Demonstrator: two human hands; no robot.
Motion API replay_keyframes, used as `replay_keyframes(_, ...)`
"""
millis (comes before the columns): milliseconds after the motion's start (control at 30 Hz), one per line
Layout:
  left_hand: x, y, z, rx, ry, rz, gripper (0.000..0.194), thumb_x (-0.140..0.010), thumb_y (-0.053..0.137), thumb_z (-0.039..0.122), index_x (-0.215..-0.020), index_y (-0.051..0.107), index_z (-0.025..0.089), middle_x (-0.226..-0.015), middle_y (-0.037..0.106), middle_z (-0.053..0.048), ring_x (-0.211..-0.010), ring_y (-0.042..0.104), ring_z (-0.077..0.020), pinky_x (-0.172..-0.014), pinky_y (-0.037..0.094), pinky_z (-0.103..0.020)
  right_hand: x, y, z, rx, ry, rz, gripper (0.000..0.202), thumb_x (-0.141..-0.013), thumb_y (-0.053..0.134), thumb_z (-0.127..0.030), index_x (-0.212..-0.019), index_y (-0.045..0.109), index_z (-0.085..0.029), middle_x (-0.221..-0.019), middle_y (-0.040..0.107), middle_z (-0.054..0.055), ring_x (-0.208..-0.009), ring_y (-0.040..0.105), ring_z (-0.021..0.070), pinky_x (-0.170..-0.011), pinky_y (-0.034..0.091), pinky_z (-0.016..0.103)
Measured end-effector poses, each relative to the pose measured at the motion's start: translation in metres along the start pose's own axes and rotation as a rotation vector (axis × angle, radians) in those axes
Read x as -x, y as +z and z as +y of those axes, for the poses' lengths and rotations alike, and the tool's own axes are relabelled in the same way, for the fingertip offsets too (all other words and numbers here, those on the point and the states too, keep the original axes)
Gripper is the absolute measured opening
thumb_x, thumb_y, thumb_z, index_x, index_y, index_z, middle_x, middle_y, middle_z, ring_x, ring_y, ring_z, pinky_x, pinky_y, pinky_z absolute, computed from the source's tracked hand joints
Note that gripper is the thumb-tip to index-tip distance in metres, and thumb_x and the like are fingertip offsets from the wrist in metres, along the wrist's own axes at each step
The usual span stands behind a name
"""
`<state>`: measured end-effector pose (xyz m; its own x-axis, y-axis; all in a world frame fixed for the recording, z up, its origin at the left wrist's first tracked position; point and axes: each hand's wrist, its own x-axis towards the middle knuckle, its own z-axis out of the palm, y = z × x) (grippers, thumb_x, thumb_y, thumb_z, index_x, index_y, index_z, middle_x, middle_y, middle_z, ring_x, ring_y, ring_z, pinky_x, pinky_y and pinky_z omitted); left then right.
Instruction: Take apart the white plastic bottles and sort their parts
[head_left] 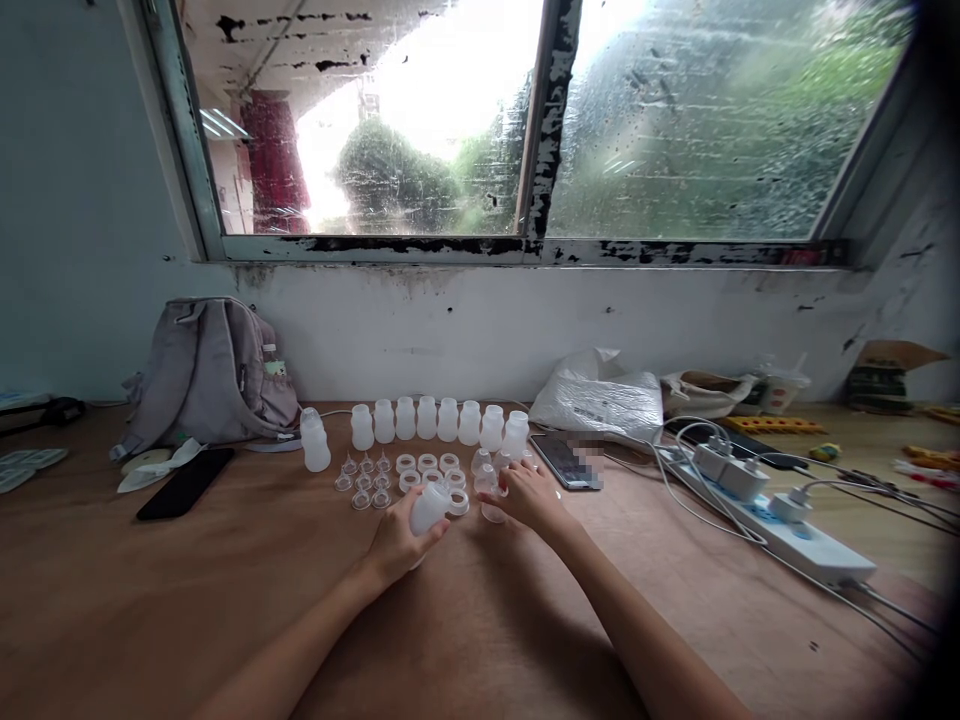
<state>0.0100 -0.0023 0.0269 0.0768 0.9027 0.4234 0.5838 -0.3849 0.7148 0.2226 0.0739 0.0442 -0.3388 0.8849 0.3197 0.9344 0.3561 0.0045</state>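
Note:
My left hand (396,540) is wrapped round a frosted white bottle (429,508), tilted to the right. Over a group of clear domed caps (485,478) is my right hand (529,495), its fingers bent down among them; whether it grips one is hidden. A row of white bottles (448,420) stands behind. White rings (427,463) lie in rows in front of that row, partly behind the held bottle. Left of the rings are several clear nipples (365,482). One capped bottle (315,442) stands apart at the left end.
A grey backpack (214,375) and a black phone (186,484) are at the left. Behind my right hand lie another phone (568,461) and a silver bag (600,398). A white power strip (780,520) with plugs and loose cables runs along the right side.

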Motion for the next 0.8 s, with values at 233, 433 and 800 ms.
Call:
replay_keyframes(233,0.0,-0.002,0.002,0.009,0.004,0.001,0.045,-0.069,0.054,0.043,-0.106,0.049,0.017,-0.088,0.062,-0.004,-0.076,0.058,-0.0174,-0.069,0.045,-0.026,-0.003,-0.016,0.014,-0.108,0.151,0.052,0.048,-0.08,0.03,-0.056,-0.068,0.057,-0.019,-0.079,0.06,0.008,-0.081,0.052,0.023,-0.065,0.033,0.03)
replay_keyframes(433,0.0,-0.004,0.003,0.033,0.009,-0.035,0.044,-0.07,0.054,0.043,-0.105,0.049,0.018,-0.089,0.062,-0.004,-0.076,0.058,-0.0178,-0.068,0.045,-0.026,-0.004,-0.021,0.039,-0.117,0.412,-0.04,0.043,-0.085,0.025,-0.042,-0.08,0.058,-0.015,-0.087,0.061,0.015,-0.083,0.056,0.0242,-0.062,0.033,0.029)
replay_keyframes(800,0.001,-0.002,0.0,0.03,0.017,-0.025,0.041,-0.07,0.055,0.042,-0.103,0.05,0.019,-0.087,0.061,-0.004,-0.074,0.057,-0.0175,-0.067,0.044,-0.026,-0.007,-0.012,0.038,-0.18,0.397,-0.023,0.037,-0.084,0.031,-0.04,-0.074,0.056,-0.015,-0.081,0.06,0.013,-0.079,0.055,0.0239,-0.06,0.033,0.028)
